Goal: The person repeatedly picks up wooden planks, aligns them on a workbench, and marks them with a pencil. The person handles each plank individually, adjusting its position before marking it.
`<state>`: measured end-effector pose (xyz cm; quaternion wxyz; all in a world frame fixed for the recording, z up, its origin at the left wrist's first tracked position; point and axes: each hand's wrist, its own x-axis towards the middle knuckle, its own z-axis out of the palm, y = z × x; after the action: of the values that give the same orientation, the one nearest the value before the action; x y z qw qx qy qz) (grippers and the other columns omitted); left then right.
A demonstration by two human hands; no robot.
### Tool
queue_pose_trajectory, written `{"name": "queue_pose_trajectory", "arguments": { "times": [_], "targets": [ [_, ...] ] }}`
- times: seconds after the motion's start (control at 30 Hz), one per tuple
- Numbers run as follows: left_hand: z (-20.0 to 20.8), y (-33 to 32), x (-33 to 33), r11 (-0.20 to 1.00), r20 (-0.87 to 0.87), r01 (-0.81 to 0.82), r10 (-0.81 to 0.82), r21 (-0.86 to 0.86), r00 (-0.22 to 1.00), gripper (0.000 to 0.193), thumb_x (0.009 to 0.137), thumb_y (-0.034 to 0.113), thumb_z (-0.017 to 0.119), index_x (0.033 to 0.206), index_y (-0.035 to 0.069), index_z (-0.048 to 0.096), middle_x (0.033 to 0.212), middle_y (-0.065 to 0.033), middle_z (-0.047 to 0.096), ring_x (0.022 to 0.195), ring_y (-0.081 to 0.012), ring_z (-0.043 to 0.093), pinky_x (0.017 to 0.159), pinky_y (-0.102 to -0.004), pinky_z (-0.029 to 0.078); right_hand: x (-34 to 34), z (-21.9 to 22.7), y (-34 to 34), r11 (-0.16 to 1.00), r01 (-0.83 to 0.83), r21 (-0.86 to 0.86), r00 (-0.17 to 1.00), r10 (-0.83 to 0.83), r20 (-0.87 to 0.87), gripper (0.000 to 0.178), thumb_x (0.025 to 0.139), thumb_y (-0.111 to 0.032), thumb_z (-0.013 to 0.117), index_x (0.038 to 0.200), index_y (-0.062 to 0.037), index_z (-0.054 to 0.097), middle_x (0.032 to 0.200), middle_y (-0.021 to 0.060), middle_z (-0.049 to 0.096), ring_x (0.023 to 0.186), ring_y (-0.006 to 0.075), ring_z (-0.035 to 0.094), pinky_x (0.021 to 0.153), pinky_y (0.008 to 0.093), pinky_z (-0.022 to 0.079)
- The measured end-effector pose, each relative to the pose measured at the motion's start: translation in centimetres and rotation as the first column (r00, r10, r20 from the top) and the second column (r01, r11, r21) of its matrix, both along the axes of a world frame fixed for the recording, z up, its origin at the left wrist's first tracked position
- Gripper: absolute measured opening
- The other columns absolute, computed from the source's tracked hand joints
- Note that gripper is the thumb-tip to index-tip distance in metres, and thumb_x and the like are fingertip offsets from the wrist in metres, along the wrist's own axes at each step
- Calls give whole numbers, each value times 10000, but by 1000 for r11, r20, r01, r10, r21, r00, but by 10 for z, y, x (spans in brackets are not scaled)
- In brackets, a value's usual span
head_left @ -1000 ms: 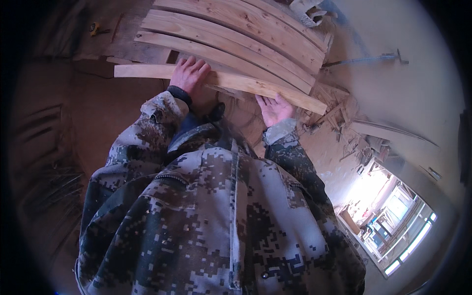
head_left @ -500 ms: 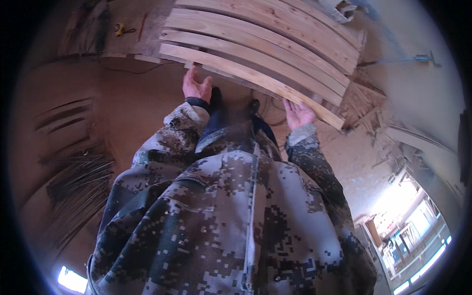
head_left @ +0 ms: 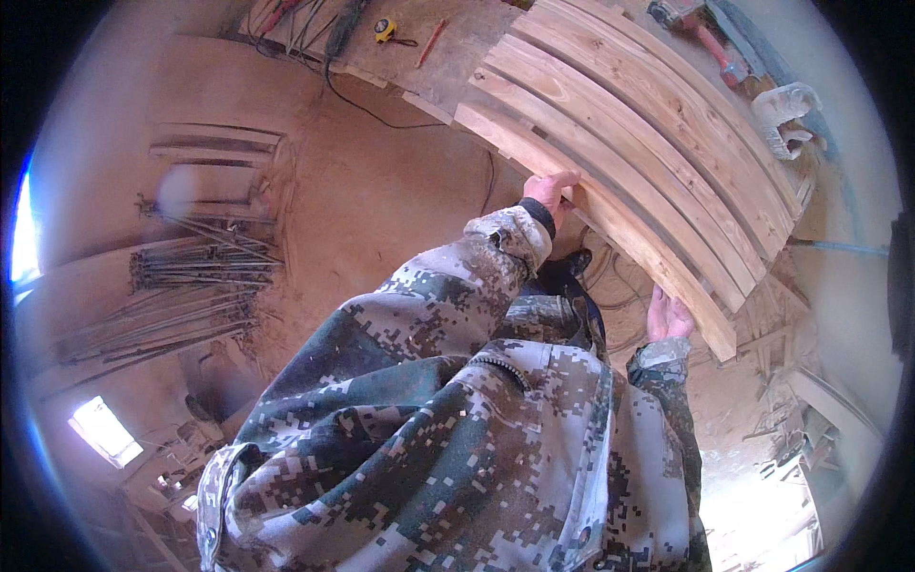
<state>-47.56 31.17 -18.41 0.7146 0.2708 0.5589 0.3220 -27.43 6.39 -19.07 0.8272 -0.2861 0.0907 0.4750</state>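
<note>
A long pale wooden board forms the near edge of a row of wooden slats, with a gap between it and the slat behind. My left hand grips this board near its middle, a finger or thumb lying over its top. Toward the board's right end, my right hand has its palm turned up and its fingers against the near edge and underside; the fingertips are partly hidden. Both sleeves are camouflage cloth.
On the workbench left of the slats lie a yellow tape measure and a red pencil-like stick. A red-handled power tool lies behind the slats. Metal rods are stacked at left. Cables trail across the floor.
The view has turned, so the bench sits farther right. My left hand, open below the near board before, now grips it. My right hand stays at the board's right part.
</note>
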Motion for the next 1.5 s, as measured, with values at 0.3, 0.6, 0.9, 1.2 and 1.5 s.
{"name": "queue_pose_trajectory", "arguments": {
  "times": [0.3,0.6,0.9,1.2,1.5],
  "targets": [
    [-7,-5,-18,948,361,-132,235,-289,902,51,800,0,571,847,-18,579,767,-93,559,578,-157,486,507,-262,414,5,9,4,997,28,73,997,-22,-72,647,662,74,616,1290,2,479,1319,161,522,1282,319,432,1129,468,283],
    [-29,5,-40,945,491,-17,184,-326,851,113,831,39,556,884,-59,575,733,-125,583,624,-207,545,620,-328,477,1,14,5,992,123,-17,969,-124,-215,582,695,1,642,1260,-6,500,1285,150,542,1267,334,431,1130,520,225],
    [-19,0,-35,957,485,-66,202,-283,851,14,778,-23,566,770,-20,556,728,-83,537,607,-164,455,595,-287,403,1,9,2,993,116,2,987,-115,-114,580,662,28,594,1234,34,500,1301,186,525,1301,340,402,1149,521,207],
    [-7,3,-32,952,542,-26,195,-304,817,51,851,61,605,860,13,592,812,-65,583,705,-179,528,718,-319,459,6,7,2,989,139,50,982,-131,-133,679,543,72,549,1218,5,516,1250,157,556,1275,327,433,1152,507,221],
    [27,1,-9,938,433,-130,268,-322,860,484,874,254,622,1228,-35,461,1252,-245,494,1231,-398,437,1085,-567,289,19,23,15,959,-110,260,966,41,256,576,609,112,601,1148,-91,616,1235,131,580,1265,322,444,1153,489,217]
  ]
}}
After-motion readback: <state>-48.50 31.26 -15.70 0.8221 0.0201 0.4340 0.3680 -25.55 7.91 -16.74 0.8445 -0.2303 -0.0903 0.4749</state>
